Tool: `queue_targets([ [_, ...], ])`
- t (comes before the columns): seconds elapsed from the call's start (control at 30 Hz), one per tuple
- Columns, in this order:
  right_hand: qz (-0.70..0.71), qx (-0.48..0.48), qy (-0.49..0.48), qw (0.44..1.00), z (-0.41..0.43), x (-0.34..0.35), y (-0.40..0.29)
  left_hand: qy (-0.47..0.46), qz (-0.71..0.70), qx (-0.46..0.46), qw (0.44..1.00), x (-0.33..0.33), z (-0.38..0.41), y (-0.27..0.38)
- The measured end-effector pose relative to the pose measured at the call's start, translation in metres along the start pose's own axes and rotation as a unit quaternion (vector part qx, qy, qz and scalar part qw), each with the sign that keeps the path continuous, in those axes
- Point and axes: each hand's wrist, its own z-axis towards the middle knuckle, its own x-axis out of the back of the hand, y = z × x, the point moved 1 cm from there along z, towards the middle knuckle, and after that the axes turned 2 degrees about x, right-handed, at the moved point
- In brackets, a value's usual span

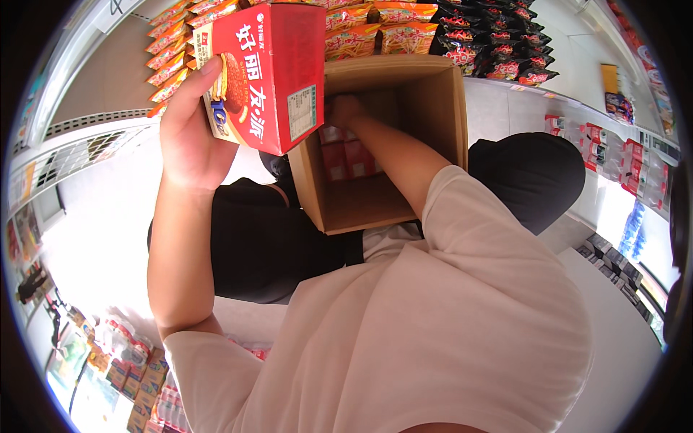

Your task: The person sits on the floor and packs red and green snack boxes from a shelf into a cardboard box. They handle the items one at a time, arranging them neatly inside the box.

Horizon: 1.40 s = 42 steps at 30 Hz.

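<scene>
My left hand [192, 127] grips a red and cream carton of Orion pies [254, 81], raised at the upper left of the cardboard box. Its thumb presses on the carton's printed front; the other fingers are hidden behind it. Between my knees stands an open, deep cardboard box [379, 208]. My right arm reaches down inside, and my right hand [345, 110] is in shadow near the box's left far wall, partly behind the pie carton. Several small red packs [349, 157] lie below it at the bottom. Whether the right hand's fingers hold anything cannot be made out.
Beyond the box, a shelf holds rows of orange snack bags [409, 38] and black snack bags [501, 48]. A white wire rack [86, 149] stands at left. Red-capped bottle packs [644, 168] are at right. Stacked cartons [146, 384] fill the lower left. My bent knee [533, 173] flanks the box.
</scene>
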Motion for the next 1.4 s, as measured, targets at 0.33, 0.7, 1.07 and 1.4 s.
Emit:
queue_targets([
  [0.33,-0.112,0.0,-0.054,0.992,-0.004,0.017,0.0,-0.002,0.014,0.006,1.0,-0.012,-0.001,-0.001],
  [0.7,0.255,0.107,-0.25,0.928,-0.154,0.274,-0.105,-0.001,0.081,0.031,0.996,-0.025,0.006,-0.018],
  [1.07,0.323,0.256,-0.105,0.905,-0.219,0.307,-0.092,-0.071,0.234,0.035,0.969,-0.036,-0.005,-0.061],
  [1.4,-0.303,0.044,-0.094,0.947,-0.187,0.233,-0.093,-0.056,0.426,-0.069,0.901,-0.028,0.005,-0.042],
])
